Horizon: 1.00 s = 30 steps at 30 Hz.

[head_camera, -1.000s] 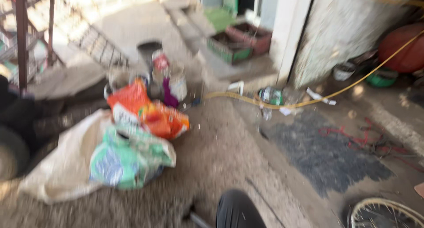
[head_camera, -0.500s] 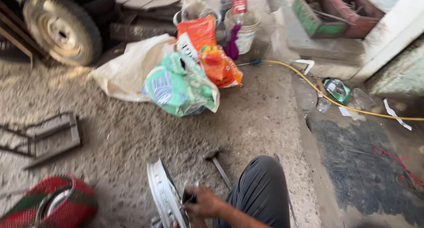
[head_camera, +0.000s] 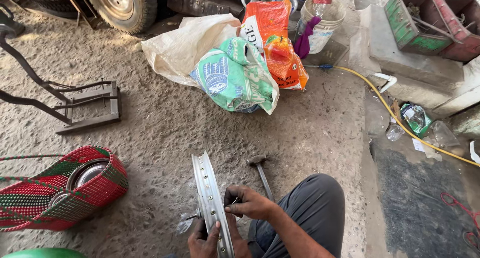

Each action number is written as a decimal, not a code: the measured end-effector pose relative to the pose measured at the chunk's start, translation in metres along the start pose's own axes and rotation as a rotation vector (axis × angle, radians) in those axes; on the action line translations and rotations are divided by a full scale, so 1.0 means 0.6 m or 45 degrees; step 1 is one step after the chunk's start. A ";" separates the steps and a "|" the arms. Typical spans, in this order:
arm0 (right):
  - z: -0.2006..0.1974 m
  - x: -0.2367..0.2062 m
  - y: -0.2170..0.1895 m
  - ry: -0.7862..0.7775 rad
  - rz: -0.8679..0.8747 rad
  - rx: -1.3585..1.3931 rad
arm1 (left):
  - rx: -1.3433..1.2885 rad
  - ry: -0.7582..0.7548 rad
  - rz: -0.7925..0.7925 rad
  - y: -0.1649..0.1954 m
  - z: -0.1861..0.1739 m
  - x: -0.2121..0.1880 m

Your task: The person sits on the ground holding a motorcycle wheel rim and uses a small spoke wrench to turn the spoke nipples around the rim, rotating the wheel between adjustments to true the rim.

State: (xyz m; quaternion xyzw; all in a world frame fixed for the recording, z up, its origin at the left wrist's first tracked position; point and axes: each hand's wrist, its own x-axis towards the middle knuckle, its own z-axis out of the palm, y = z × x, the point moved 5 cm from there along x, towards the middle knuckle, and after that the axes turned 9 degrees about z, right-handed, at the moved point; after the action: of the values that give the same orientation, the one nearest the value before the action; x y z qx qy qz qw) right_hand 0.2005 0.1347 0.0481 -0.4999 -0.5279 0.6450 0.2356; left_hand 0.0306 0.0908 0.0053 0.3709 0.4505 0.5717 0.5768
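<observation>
A shiny metal wheel rim (head_camera: 207,188) with a row of spoke holes stands upright on the sandy ground in front of me. My left hand (head_camera: 205,242) grips its lower edge at the bottom of the view. My right hand (head_camera: 248,202) reaches to the rim's right side with its fingers pinched on a thin metal spoke (head_camera: 234,201). A hub (head_camera: 186,222) with clear wrapping pokes out on the rim's left. A hammer (head_camera: 261,170) lies on the ground just beyond my right hand, next to my knee (head_camera: 315,198).
A red and green woven basket (head_camera: 65,193) with metal parts lies at left. A metal stand (head_camera: 75,105) sits further left. Green, orange and white sacks (head_camera: 235,73), a bucket (head_camera: 322,23), a vehicle tyre (head_camera: 122,5), a yellow hose (head_camera: 395,118) and toolboxes (head_camera: 425,23) lie ahead.
The view has swung down from the doorway and sacks to the ground before me. The rim and both hands have come fully into view, with my right hand at the rim.
</observation>
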 end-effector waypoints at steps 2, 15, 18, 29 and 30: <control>0.001 0.008 0.001 -0.025 0.048 0.188 | -0.011 -0.035 0.039 -0.003 -0.005 -0.003; 0.032 -0.048 0.048 -0.065 0.298 -0.351 | 0.048 -0.034 0.213 0.010 0.000 -0.008; 0.058 -0.048 0.057 -0.100 0.110 -0.102 | 0.018 -0.047 0.119 0.006 0.002 -0.009; -0.027 -0.034 -0.030 0.127 -0.055 -0.624 | 0.065 0.026 0.036 0.000 -0.008 -0.027; -0.020 -0.037 -0.029 0.119 -0.040 -0.784 | 0.052 0.022 0.063 0.005 -0.007 -0.030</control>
State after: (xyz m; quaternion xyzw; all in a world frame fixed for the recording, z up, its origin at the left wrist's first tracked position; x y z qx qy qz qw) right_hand 0.2156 0.1273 0.0734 -0.5687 -0.6946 0.4273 0.1072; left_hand 0.0266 0.0726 0.0084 0.3888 0.4578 0.5794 0.5509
